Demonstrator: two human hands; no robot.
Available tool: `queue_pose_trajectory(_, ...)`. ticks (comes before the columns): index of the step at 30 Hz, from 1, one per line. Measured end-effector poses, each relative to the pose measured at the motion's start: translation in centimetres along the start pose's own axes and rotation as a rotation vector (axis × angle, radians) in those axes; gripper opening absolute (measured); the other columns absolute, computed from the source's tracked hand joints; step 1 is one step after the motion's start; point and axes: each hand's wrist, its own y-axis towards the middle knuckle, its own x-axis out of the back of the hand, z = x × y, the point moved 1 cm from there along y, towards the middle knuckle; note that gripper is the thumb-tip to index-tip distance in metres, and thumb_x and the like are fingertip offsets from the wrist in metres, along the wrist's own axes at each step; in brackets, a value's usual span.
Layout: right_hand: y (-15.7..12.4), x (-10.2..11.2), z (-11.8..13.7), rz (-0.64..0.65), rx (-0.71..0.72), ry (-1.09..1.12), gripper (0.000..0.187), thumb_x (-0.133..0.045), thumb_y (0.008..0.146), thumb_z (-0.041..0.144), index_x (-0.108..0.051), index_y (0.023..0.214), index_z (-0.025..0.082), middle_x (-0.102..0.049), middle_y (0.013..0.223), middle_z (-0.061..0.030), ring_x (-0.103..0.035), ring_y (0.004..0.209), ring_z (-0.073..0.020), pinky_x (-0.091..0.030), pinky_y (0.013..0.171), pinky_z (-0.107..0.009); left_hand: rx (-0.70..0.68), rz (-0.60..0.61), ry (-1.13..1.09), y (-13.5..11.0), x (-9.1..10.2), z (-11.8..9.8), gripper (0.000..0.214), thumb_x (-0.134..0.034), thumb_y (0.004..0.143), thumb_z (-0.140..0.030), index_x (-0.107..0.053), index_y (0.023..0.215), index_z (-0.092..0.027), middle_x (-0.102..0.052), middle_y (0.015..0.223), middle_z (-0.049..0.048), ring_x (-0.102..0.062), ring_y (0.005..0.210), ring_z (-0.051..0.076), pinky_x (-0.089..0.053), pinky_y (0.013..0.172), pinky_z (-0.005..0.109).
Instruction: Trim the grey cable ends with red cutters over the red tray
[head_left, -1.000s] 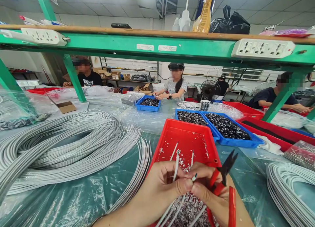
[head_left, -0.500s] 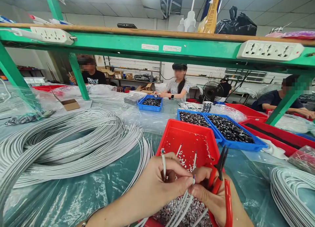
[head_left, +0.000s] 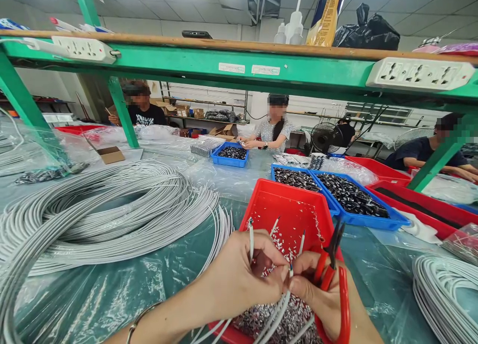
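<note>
My left hand (head_left: 239,272) is closed, its thumb and forefinger pinched at the stripped tip of a white cable (head_left: 286,301) with small coloured wires showing. Another white cable end (head_left: 251,242) sticks up between its fingers. Close against it, my right hand (head_left: 311,296) grips the same cable below the tip between thumb and forefinger. Red-handled snips (head_left: 344,299) rest in that right hand too, their dark blades pointing up and away. More cable ends rise behind the fingers. Beneath both hands lies a red tray (head_left: 287,192) with many small silvery scraps.
A big coil of white cable (head_left: 112,254) covers the left of the table, a second coil (head_left: 444,294) the right. Blue trays (head_left: 388,223) of small black parts stand behind the red tray. A green shelf beam (head_left: 298,67) crosses above. Several people sit beyond.
My left fingers have shifted slightly left and down at the cable tip, and the cable tip has moved a little left. The right hand still holds the snips. The view has shifted slightly.
</note>
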Motion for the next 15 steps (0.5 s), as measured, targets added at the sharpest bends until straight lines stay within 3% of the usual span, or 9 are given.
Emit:
queue_pose_trajectory(4, 0.2, 0.0, -1.0, 0.214, -0.115, 0.225, 0.028, -0.078, 0.064, 0.041, -0.065, 0.063, 0.016, -0.06, 0.052, 0.0005, -0.045, 0.049, -0.0101, -0.031, 0.049, -0.023, 0.011, 0.005, -0.038, 0.0, -0.2, 0.0, 0.004, -0.059, 0.063, -0.012, -0.056, 0.063, -0.014, -0.047, 0.062, -0.0039, -0.038, 0.047, 0.007, -0.028, 0.042, 0.021)
queue_pose_trajectory(8, 0.2, -0.6, -1.3, 0.408, -0.269, 0.408, 0.029, -0.076, 0.067, 0.041, -0.062, 0.063, 0.016, -0.052, 0.046, 0.0042, -0.034, 0.041, -0.0054, -0.019, 0.042, -0.021, -0.1, -0.011, 0.165, -0.3, 0.0, 0.1, 0.007, -0.056, 0.068, -0.011, -0.061, 0.067, -0.015, -0.046, 0.065, -0.0034, -0.039, 0.05, 0.007, -0.029, 0.043, 0.02)
queue_pose_trajectory(12, -0.2, -1.0, -1.2, 0.453, -0.316, 0.425, 0.029, -0.077, 0.065, 0.04, -0.062, 0.06, 0.015, -0.052, 0.044, 0.0035, -0.033, 0.038, -0.0049, -0.018, 0.039, -0.021, -0.219, -0.048, 0.442, -0.2, 0.7, 0.6, 0.012, -0.054, 0.078, -0.013, -0.066, 0.077, -0.017, -0.051, 0.073, -0.001, -0.047, 0.057, 0.009, -0.035, 0.048, 0.021)
queue_pose_trajectory(15, -0.3, -0.8, -1.1, 0.363, -0.219, 0.384, 0.025, -0.08, 0.065, 0.035, -0.065, 0.07, 0.015, -0.06, 0.05, 0.0013, -0.041, 0.044, -0.0062, -0.021, 0.042, -0.02, -0.221, 0.017, 0.64, 0.5, 0.9, 1.5, 0.015, -0.055, 0.082, -0.018, -0.06, 0.068, -0.016, -0.05, 0.064, -0.0028, -0.047, 0.056, 0.011, -0.033, 0.051, 0.024)
